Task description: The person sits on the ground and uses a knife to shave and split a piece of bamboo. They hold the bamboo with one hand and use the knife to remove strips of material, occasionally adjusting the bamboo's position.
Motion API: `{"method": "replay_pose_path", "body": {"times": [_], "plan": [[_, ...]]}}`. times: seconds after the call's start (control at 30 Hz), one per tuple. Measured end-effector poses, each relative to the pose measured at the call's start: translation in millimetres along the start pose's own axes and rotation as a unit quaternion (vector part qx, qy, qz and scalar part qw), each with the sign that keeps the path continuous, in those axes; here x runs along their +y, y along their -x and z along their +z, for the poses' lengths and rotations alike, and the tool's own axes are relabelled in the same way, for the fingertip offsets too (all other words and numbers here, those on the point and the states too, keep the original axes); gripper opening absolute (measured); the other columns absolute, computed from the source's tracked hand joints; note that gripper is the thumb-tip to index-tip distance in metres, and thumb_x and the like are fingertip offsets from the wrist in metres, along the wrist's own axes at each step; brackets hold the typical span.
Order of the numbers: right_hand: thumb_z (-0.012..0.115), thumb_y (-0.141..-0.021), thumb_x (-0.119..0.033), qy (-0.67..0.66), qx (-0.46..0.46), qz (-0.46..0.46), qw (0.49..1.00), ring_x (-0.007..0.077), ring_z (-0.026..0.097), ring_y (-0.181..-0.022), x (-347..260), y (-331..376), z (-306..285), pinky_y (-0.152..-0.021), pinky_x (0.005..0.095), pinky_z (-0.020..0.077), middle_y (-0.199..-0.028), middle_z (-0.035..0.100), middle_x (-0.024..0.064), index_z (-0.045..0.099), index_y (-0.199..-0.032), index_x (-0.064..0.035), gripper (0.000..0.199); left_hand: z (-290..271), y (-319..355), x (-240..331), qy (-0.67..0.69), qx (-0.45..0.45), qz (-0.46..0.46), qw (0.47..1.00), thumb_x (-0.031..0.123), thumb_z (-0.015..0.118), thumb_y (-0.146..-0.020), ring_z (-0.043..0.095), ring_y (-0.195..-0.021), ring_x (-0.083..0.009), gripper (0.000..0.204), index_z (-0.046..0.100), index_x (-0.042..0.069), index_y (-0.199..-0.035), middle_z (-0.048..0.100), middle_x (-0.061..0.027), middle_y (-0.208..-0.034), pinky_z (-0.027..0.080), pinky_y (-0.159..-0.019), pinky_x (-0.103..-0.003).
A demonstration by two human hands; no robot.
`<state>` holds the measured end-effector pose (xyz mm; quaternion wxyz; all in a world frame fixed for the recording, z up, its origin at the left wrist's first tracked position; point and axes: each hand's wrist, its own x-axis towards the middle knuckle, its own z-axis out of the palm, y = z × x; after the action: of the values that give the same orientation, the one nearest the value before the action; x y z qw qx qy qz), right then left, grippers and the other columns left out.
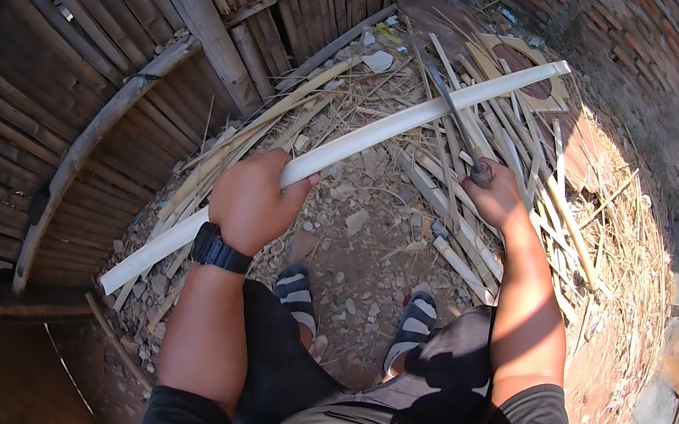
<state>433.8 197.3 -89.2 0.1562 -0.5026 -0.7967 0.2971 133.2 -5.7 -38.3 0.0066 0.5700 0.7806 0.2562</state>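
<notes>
Your left hand [256, 200] grips the pale strip [378, 128], slanting over the stick pile [461, 221] | your right hand [495, 196] clasps a knife [456, 119] crossing it | strip in one piece; knife work seems unfinished, remainder unclear

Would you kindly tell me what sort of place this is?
Probably the corner of a rough outdoor yard: a slatted wall on the left, a worn brick wall at upper right, and a heap of loose strips on stony ground.
</notes>
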Motion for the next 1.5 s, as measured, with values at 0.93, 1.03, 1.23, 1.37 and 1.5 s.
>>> {"method": "replay_pose_path", "body": {"times": [0.93, 1.03, 1.23, 1.37, 1.5], "plan": [[0.078, -0.081, -0.037, -0.052, -0.038, 0.125, 0.990, 0.0320, 0.067, -0.096, -5.6, 10.8, -19.0, -0.086, 0.0393, 0.0502, -0.103, 0.068, 0.0274, 0.061, -0.123, 0.0040, 0.060, -2.4, -1.1, -5.2, 0.000, -0.075, -0.002, 0.997, 0.039, 0.079, -0.080, 0.067, -0.066, -0.0355, 0.039, 0.071, 0.002, -0.087, 0.066, -0.0176, -0.068, 0.051, -0.061, -0.044], [0.076, -0.082, -0.038, 0.105, -0.028, -0.123, 0.986, 0.0332, 0.067, -0.110, -16.6, 22.9, 12.5, -0.093, 0.0422, 0.0493, -0.103, 0.070, 0.0268, 0.060, -0.125, 0.0035, 0.062, -0.7, -4.7, -1.1, 0.001, -0.048, -0.022, 0.999, 0.041, 0.080, -0.079, 0.068, -0.067, -0.0355, 0.042, 0.072, 0.001, -0.089, 0.066, -0.0181, -0.070, 0.052, -0.062, -0.043], [0.076, -0.085, -0.024, -0.041, 0.021, 0.004, 0.999, 0.0213, 0.064, -0.075, 26.2, -4.0, -8.4, -0.070, 0.0376, 0.0511, -0.077, 0.066, 0.0089, 0.065, -0.102, -0.0002, 0.031, -8.4, -4.7, -6.8, 0.000, -0.006, -0.030, 1.000, 0.044, 0.079, -0.080, 0.068, -0.067, -0.0347, 0.045, 0.071, 0.001, -0.090, 0.067, -0.0186, -0.070, 0.052, -0.063, -0.042], [0.076, -0.084, -0.030, -0.062, -0.010, 0.092, 0.994, 0.0261, 0.066, -0.084, 10.3, 0.7, -4.0, -0.078, 0.0381, 0.0515, -0.086, 0.067, 0.0162, 0.063, -0.109, 0.0025, 0.043, -9.7, -2.3, -6.4, -0.023, 0.034, -0.015, 0.999, 0.047, 0.076, -0.082, 0.068, -0.068, -0.0361, 0.047, 0.071, 0.001, -0.090, 0.067, -0.0187, -0.073, 0.052, -0.063, -0.043], [0.077, -0.083, -0.029, 0.095, 0.052, -0.150, 0.983, 0.0283, 0.062, -0.077, -23.9, 27.9, 5.9, -0.076, 0.0385, 0.0510, -0.078, 0.063, 0.0151, 0.062, -0.095, 0.0043, 0.038, -6.9, -3.1, -6.6, -0.051, 0.063, 0.032, 0.996, 0.049, 0.074, -0.084, 0.067, -0.070, -0.0374, 0.047, 0.071, 0.003, -0.093, 0.068, -0.0177, -0.077, 0.052, -0.063, -0.044]]}}
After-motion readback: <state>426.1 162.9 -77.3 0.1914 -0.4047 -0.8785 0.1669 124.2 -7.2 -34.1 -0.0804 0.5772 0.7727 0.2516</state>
